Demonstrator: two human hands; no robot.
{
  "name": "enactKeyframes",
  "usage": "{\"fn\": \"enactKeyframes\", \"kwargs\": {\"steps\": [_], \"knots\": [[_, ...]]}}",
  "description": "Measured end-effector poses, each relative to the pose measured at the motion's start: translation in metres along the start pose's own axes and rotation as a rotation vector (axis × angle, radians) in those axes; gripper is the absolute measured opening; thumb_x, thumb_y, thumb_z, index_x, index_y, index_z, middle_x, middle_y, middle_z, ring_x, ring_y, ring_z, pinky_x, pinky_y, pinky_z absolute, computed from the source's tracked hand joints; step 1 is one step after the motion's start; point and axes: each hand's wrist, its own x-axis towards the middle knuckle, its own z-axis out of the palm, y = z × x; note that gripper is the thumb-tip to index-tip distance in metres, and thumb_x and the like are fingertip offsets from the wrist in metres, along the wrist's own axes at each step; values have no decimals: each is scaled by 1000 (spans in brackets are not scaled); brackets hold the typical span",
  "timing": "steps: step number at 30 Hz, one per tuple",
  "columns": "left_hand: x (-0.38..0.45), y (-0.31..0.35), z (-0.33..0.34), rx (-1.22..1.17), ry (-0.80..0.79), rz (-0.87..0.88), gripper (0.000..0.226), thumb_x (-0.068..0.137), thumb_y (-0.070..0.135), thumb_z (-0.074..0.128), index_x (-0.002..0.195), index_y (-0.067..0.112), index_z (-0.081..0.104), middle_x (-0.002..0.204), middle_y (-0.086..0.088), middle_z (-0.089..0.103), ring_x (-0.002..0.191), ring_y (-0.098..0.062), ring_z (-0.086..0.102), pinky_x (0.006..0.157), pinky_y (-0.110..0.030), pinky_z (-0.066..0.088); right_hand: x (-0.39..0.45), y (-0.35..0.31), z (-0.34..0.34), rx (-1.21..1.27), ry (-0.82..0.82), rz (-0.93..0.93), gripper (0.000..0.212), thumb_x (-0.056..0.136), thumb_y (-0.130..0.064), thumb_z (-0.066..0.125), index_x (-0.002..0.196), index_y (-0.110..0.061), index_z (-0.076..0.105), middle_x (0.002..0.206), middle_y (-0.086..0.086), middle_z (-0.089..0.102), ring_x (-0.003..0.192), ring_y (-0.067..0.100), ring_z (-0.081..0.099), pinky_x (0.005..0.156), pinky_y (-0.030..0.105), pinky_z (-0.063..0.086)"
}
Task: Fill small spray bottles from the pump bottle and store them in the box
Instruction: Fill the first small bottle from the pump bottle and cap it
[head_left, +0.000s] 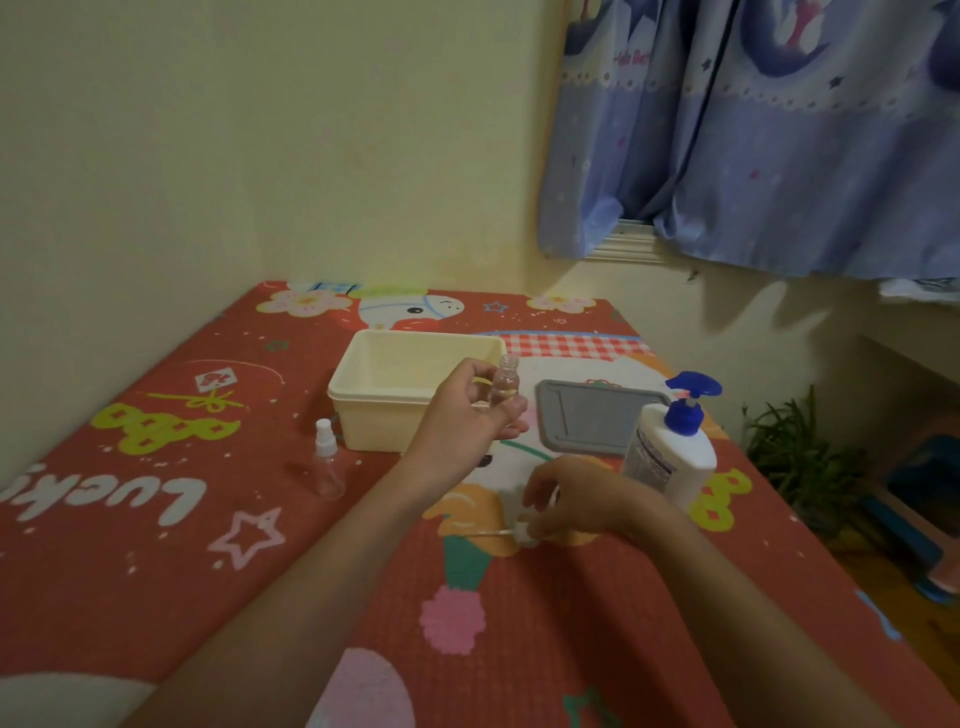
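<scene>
A capped small spray bottle (328, 464), clear and seemingly empty, is standing upright on the red cartoon-printed cover (156, 493) of the bench, just left of the cream box (384, 415) and near its front left corner. The box is sitting open towards the back of the bench, and nothing can be made out inside it.

In front of the box, the left hand (464, 420) is holding a second small bottle (505, 387) upright above the bench, its grip closed round the lower body with fingers on one side and the thumb on the other. This bottle is uncapped, its open neck pointing up, and a little yellowish liquid seems to be lying in its bottom, though blur makes that uncertain.

Lower and to the right, the right hand (576, 499) is reaching down to the cover, its fingers curling in a pinch on a white spray cap (529, 535) whose thin dip tube is pointing left along the cover.

Behind that hand the box's grey lid (597, 421) is lying flat on the bench. Just right of it the white pump bottle (670, 452) with its blue pump head is standing, leaning slightly, close to the right hand but apart from it.

Above, a blue patterned curtain (753, 130) is hanging.
</scene>
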Motion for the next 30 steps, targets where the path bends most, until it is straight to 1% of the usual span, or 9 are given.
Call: {"fn": "enactKeyframes", "kwargs": {"steps": [6,9,12,15,18,22,24,26,30], "knots": [[-4,-3,-1,0,-8,-12,25,89,13,65,108,10,50,93,-6,68,79,-24,74,84,-64,51,3,2,16,-35,19,-20,25,81,-38,71,103,-26,68,95,-11,63,89,9,60,71,20,47],[-6,-7,-4,15,-7,-9,25,89,13,66,108,9,50,96,-8,68,79,-25,74,85,-61,53,1,0,9,-12,127,22,27,84,-33,68,107,-19,66,102,-4,66,91,13,62,81,28,55],[-7,-13,-7,25,-8,-7,22,89,12,66,105,9,51,98,-11,68,81,-27,73,85,-58,54,-1,-2,-3,142,202,39,25,87,-26,66,110,-17,60,103,0,66,87,14,66,82,33,58],[-8,-16,-7,17,-10,-10,22,88,11,66,105,8,52,99,-14,68,80,-24,73,85,-51,57,-1,-6,-11,230,279,21,22,89,-25,64,108,-18,55,97,2,65,84,17,67,79,39,59],[-9,-18,-7,-9,-13,-18,26,88,7,66,109,2,51,101,-20,68,79,-22,71,80,-39,58,-3,-10,-16,248,410,-15,16,87,-23,63,102,-20,58,89,3,63,79,21,66,71,37,57],[-10,-26,-6,-72,-20,-21,22,87,1,65,105,2,52,101,-29,66,89,-30,67,75,-29,61,-6,-14,-20,377,547,-54,5,88,-17,61,90,-13,65,79,3,64,65,12,58,62,32,53],[-10,-28,-7,-91,-35,-20,22,87,2,66,104,6,53,102,-28,67,93,-34,68,76,-29,60,-7,-16,-24,442,601,-78,12,90,-17,61,88,-6,64,78,12,64,65,13,54,64,39,52],[-11,-29,-7,-119,-52,-20,26,86,1,66,106,13,53,102,-26,67,88,-31,69,76,-29,60,-10,-20,-30,498,668,-102,15,91,-19,61,91,-4,63,79,15,62,67,14,54,64,37,51],[-11,-33,-7,-137,-83,-18,34,87,-1,64,109,23,54,103,-25,67,89,-34,70,80,-36,60,-16,-30,-41,600,819,-95,28,97,-35,51,92,-7,55,89,21,60,83,34,60,77,47,53]]}}
